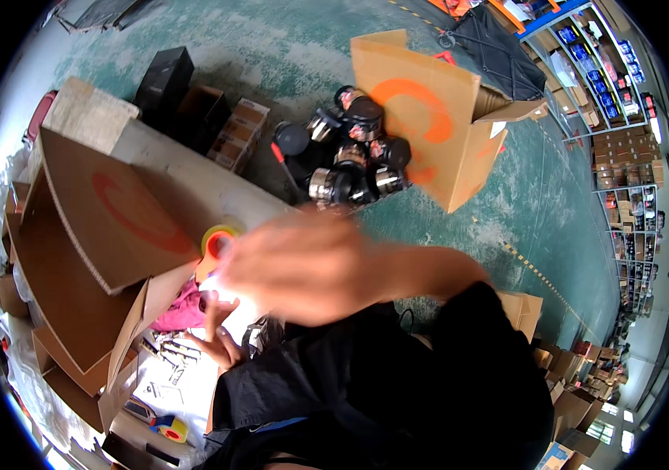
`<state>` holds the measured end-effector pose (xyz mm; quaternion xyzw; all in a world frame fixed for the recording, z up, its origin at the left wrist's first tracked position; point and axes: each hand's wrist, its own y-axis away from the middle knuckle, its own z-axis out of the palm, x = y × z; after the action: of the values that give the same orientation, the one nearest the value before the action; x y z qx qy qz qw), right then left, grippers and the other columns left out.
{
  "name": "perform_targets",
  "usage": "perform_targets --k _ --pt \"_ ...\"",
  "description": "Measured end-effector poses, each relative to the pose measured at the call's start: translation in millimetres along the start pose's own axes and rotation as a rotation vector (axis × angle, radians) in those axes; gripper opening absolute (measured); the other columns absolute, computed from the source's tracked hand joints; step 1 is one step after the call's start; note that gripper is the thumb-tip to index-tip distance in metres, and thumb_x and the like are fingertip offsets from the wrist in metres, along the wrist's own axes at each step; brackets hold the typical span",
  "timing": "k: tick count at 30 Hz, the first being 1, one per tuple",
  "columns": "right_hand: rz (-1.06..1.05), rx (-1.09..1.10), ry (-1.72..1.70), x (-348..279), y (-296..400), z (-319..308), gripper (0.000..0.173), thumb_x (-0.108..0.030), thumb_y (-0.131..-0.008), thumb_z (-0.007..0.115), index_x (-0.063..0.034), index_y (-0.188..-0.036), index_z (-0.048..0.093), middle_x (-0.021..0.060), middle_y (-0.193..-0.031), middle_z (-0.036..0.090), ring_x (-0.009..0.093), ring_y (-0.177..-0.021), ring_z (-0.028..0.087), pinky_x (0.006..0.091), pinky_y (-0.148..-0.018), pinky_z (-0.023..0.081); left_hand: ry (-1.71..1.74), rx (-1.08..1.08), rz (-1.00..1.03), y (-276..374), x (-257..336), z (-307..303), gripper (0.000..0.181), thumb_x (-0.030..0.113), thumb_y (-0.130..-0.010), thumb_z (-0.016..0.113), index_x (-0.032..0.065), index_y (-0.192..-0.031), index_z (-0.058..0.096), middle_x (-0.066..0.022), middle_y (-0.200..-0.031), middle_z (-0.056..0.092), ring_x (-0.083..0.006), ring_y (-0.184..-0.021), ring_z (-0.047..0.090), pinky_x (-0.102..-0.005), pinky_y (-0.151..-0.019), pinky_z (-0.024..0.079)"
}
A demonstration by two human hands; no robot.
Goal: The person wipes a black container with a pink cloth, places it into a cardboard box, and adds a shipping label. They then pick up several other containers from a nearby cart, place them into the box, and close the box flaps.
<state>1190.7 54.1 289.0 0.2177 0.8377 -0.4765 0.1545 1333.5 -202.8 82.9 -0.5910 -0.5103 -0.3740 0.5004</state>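
My right hand [305, 267], blurred by motion, reaches across the middle of the view, back side up. Its fingertips are beside an orange and yellow tape roll or dispenser [214, 247]; whether they grip it cannot be told. Lower left of it, my left hand [221, 341] has its fingers spread over a white sheet-like surface [158, 376] with printed marks. A bright glare washes out the area between the hands. Magenta cloth or plastic [184, 308] lies close to the left fingertips. Beside the hands stands a large open cardboard box [117, 217] with an orange printed mark.
Black-lidded jars [349, 147] are piled beyond the worktable [193, 158], against another cardboard box [422, 106] on the green floor. Small cartons [239, 132] stand nearby. A blue and yellow tape roll [170, 429] lies at lower left. Stocked shelves [598, 76] line the right side.
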Motion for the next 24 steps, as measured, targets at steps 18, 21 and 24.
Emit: perform_targets --k 18,21,24 --pt "0.463 -0.447 0.726 196.9 233.8 -372.3 0.067 -0.070 -0.080 0.062 -0.0026 -0.079 0.063 0.0156 -0.084 0.065 0.030 -0.086 0.064 0.0402 -0.073 0.048 -0.459 -0.688 0.751 -349.0 151.8 463.8 0.069 0.009 -0.069 0.081 0.0119 -0.131 0.052 -0.0057 -0.134 0.056 -0.0255 -0.141 0.038 -0.0530 -0.119 0.019" --pt "0.475 -0.445 0.685 221.6 243.5 -367.2 0.064 -0.069 -0.075 0.067 -0.0064 -0.066 0.053 0.0097 -0.066 0.058 0.029 -0.067 0.061 0.0389 -0.064 0.047 -0.467 -0.480 0.835 -345.6 124.2 459.4 0.037 0.007 -0.065 0.078 0.0064 -0.098 0.062 -0.0081 -0.103 0.066 -0.0280 -0.116 0.060 -0.0493 -0.109 0.041" --pt "0.324 -0.281 0.711 236.2 248.6 -357.6 0.061 -0.065 -0.075 0.069 -0.0110 -0.056 0.048 0.0037 -0.054 0.051 0.025 -0.052 0.056 0.0361 -0.053 0.045 -0.356 -0.377 0.781 -319.7 109.7 438.2 0.039 -0.003 -0.064 0.070 0.0036 -0.101 0.061 -0.0126 -0.113 0.066 -0.0338 -0.120 0.058 -0.0496 -0.110 0.039"
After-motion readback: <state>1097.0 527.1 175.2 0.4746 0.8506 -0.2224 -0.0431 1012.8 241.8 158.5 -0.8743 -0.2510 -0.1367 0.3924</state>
